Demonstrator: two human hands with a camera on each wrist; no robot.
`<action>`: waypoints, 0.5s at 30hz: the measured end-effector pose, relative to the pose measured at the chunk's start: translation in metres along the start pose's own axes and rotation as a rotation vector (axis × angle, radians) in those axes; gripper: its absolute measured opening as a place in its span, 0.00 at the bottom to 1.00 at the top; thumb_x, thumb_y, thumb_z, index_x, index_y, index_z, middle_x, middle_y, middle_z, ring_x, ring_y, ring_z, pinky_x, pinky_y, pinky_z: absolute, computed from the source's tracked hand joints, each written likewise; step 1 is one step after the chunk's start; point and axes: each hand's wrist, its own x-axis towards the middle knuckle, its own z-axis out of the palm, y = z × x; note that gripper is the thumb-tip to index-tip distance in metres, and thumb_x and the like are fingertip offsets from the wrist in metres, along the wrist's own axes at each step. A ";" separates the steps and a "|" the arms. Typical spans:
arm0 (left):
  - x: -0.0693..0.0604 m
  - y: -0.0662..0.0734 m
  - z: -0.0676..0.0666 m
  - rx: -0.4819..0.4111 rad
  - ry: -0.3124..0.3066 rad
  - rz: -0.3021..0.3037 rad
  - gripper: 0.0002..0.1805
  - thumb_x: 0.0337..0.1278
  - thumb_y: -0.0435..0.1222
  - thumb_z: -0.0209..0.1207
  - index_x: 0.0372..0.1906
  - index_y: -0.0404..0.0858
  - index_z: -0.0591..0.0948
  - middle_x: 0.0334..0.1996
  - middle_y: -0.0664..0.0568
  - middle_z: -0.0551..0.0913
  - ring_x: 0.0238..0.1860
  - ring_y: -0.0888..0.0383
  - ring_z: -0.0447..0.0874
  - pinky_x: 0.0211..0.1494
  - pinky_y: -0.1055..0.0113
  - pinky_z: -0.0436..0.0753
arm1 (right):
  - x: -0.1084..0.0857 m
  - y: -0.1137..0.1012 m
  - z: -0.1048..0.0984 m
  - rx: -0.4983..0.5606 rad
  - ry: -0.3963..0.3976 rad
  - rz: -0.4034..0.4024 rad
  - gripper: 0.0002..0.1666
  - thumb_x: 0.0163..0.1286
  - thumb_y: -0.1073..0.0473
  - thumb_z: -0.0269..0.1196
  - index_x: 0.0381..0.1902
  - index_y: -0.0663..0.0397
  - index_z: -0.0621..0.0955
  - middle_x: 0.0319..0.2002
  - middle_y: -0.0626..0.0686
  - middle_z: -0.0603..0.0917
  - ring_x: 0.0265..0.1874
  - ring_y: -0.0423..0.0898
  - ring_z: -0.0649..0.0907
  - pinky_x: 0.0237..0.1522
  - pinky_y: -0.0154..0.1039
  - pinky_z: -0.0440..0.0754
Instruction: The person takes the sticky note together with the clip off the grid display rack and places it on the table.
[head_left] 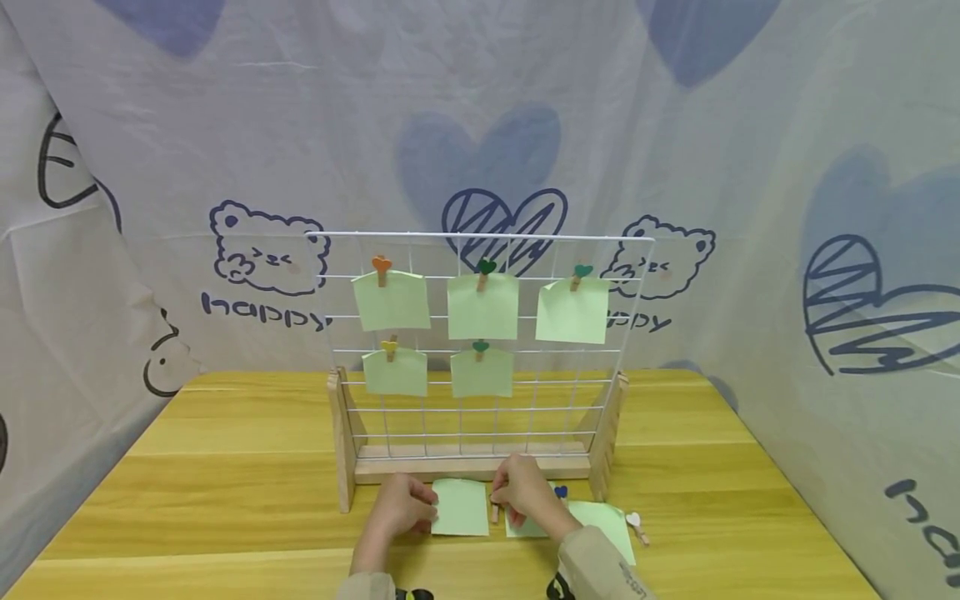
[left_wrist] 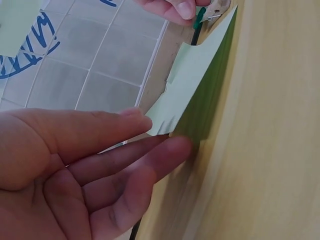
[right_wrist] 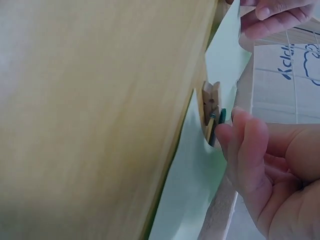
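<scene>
A pale green sticky note point(head_left: 460, 508) lies on the table before the rack, its edges curling upward. My left hand point(head_left: 407, 504) is at its left edge. In the left wrist view the thumb point(left_wrist: 135, 121) is by the note's corner, the other fingers loosely bent below. Beside the note lies a wooden clothespin point(right_wrist: 211, 102) with a green heart. My right hand point(head_left: 521, 492) has its bent fingertips right at the heart; whether they pinch it does not show. Under that hand is another sticky note point(right_wrist: 187, 175), partly covered in the head view.
The white wire grid rack point(head_left: 480, 450) on wooden feet bears several clipped green notes, three above and two below. To the right lie another note point(head_left: 603, 525), a blue-heart clothespin point(head_left: 561, 492) and a white-heart clothespin point(head_left: 636, 527). A printed cloth point(head_left: 480, 83) hangs behind.
</scene>
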 end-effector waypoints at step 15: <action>0.000 0.006 -0.004 0.045 0.068 0.050 0.08 0.45 0.24 0.58 0.34 0.24 0.78 0.26 0.46 0.80 0.22 0.55 0.78 0.25 0.66 0.77 | -0.001 -0.007 -0.016 0.035 0.001 -0.009 0.06 0.54 0.71 0.63 0.21 0.62 0.76 0.15 0.56 0.76 0.04 0.39 0.71 0.07 0.32 0.72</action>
